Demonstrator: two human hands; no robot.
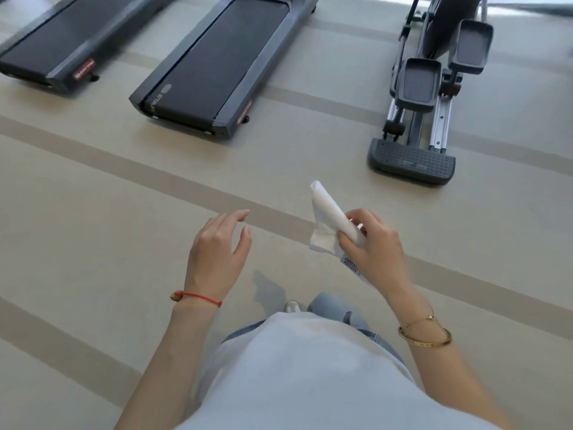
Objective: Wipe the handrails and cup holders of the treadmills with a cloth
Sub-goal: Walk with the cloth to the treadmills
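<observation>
My right hand [373, 246] pinches a folded white cloth [325, 217] in front of my body; the cloth sticks up and to the left, and a small printed tag hangs below my fingers. My left hand [217, 246] hovers beside it with relaxed, spread fingers and holds nothing. Two dark treadmills lie ahead on the floor: one in the middle [223, 63] and one at the far left [55, 41]. Only their belts and rear ends show; handrails and cup holders are out of view.
An elliptical trainer [434, 97] with grey pedals and a ribbed rear step stands at the right. The beige floor [93, 212] with darker stripes stretches between me and the machines. My shoe tip shows below my hands.
</observation>
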